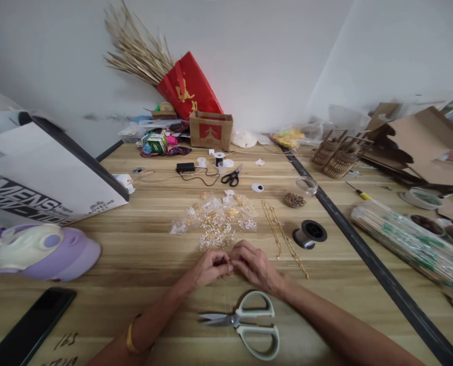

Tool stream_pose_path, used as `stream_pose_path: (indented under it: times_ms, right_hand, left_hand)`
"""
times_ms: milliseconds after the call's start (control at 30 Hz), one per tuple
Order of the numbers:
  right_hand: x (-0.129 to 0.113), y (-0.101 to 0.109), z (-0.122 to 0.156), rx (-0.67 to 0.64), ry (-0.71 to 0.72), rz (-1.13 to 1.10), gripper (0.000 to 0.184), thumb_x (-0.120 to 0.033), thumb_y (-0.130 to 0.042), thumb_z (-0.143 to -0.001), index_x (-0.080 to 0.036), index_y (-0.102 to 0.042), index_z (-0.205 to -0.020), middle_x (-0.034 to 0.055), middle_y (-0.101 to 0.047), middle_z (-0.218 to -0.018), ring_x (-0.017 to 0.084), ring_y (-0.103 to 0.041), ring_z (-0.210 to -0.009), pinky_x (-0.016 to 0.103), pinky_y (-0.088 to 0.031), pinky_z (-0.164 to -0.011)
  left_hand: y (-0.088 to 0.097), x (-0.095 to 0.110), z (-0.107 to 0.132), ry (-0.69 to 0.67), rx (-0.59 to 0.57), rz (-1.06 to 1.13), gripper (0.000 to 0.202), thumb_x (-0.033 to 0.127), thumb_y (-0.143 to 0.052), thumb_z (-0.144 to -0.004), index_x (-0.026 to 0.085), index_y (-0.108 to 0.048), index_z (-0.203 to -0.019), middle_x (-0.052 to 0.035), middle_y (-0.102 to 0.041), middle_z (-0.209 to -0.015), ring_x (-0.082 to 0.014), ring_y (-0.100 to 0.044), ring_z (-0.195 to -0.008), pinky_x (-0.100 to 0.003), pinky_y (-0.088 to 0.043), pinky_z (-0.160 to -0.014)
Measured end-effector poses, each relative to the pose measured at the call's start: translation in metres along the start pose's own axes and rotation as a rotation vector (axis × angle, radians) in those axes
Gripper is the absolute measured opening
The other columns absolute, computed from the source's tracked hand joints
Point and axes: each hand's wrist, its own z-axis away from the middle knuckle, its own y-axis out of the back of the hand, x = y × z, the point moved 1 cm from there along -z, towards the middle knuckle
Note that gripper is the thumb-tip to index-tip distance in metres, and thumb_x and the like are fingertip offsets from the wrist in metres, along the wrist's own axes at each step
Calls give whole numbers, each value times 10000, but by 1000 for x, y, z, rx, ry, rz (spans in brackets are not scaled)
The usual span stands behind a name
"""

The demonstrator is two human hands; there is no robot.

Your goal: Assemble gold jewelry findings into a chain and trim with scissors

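My left hand (213, 267) and my right hand (251, 262) meet fingertip to fingertip over the wooden table. Both are closed in a pinch; whatever lies between the fingers is too small and hidden to name. Just beyond them spreads a pile of clear and gold beads (215, 229), with small plastic bags among it. Right of the pile lie gold bead chains (280, 231). A spool of clear line (308, 235) stands near my right forearm. Closer to me, grey-handled scissors (245, 323) rest with their blades slightly apart, pointing left.
A jar of brown beads (299, 193) stands behind the spool. Black scissors (232, 175) lie farther back. At left are a white box (51, 178), a purple-and-white object (47, 251) and a phone (30, 325). Wrapped sticks (405, 239) lie right, past a dark strip (348, 229).
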Motion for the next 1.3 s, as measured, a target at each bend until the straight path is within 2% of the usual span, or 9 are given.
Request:
stream_pose_path:
  times_ms: [167, 300, 433, 667, 933, 1300]
  right_hand:
    - [-3, 5, 1, 193, -44, -25, 212, -161, -467, -888, -194, -477, -1097, 97, -535, -1062, 79, -472, -559, 221, -445, -522]
    - [-10, 12, 4, 269, -7, 27, 179, -132, -459, -876, -200, -498, -1037, 95, -530, -1034, 108, -524, -667, 222, -453, -552]
    - [-13, 13, 3, 160, 51, 131, 134, -163, -450, -890, -194, -522, -999, 89, -560, -932, 175, -565, -862, 267, -482, -658]
    - [-2, 5, 0, 14, -25, 118, 163, -194, -418, -931, -194, -554, -1020, 71, -578, -952, 148, -582, -848, 246, -488, -695]
    - [-1, 4, -1, 9, -11, 113, 162, -207, -411, -938, -181, -571, -950, 64, -580, -879, 148, -568, -801, 247, -471, -668]
    - [-4, 1, -1, 2, -35, 23, 119, -194, -414, -931, -177, -528, -897, 52, -564, -829, 140, -549, -746, 244, -455, -660]
  left_hand:
    - [1, 4, 1, 62, 49, 158, 347, 460, -666, -671, 135, -544, -662, 12, -543, -592, -89, -482, -536, -219, -390, -544]
    - [3, 5, 1, 60, 87, 173, 362, 469, -674, -667, 132, -541, -663, 19, -531, -581, -87, -475, -535, -224, -394, -553]
    - [3, 4, 1, 34, 108, 154, 356, 466, -666, -677, 136, -532, -657, 31, -504, -578, -86, -471, -545, -223, -391, -561]
    - [4, 1, -1, 8, 134, 93, 324, 442, -645, -698, 140, -531, -665, 29, -495, -586, -96, -477, -558, -227, -393, -561]
    - [3, -1, -1, -52, 138, -6, 263, 376, -604, -741, 136, -533, -659, 18, -501, -590, -99, -464, -562, -216, -373, -540]
    - [-2, 8, 0, -96, 224, -245, 149, 247, -595, -718, 145, -553, -618, 24, -498, -568, -103, -430, -565, -215, -343, -553]
